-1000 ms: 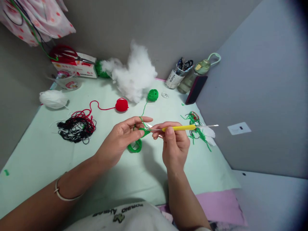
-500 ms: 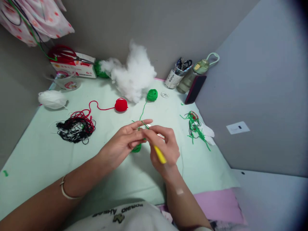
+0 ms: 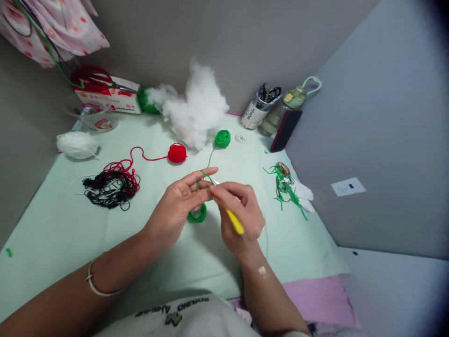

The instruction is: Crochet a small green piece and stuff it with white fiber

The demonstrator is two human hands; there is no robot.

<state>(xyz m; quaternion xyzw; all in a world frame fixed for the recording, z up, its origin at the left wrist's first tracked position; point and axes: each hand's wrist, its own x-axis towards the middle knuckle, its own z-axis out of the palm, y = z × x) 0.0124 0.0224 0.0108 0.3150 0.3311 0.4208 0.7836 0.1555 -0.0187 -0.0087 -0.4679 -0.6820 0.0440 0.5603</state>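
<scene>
1. The left hand (image 3: 177, 201) has its thumb and a finger pinched together on the green crochet work (image 3: 207, 188), which sits between the two hands above the desk (image 3: 154, 276), mostly hidden by fingers. A pinch right beside the hook probably steadies the stitches.

2. Green working yarn (image 3: 211, 157) runs from the small green yarn ball (image 3: 222, 139) over the raised left index finger, which stands apart from the thumb; this likely gives the strand tension.

3. The right hand (image 3: 242, 213) has its fingers clamped on a yellow-handled crochet hook (image 3: 234, 221), the handle slanting back toward the wrist. The fingertips meet near the left thumb, presumably for fine control; the hook's tip cannot be made out.

4. A loose green yarn coil (image 3: 197, 213) shows just below the left fingers; whether it hangs or lies on the desk is unclear.

5. The green ball lies beyond the hands, apparently so that its strand can feed without crossing the arms.

6. Other supplies lie farther out: a red yarn ball (image 3: 177, 153), a black yarn tangle (image 3: 112, 189) and white fibre stuffing (image 3: 198, 103). Yarn scraps (image 3: 286, 183) gather at the right, seemingly out of the way.
</scene>
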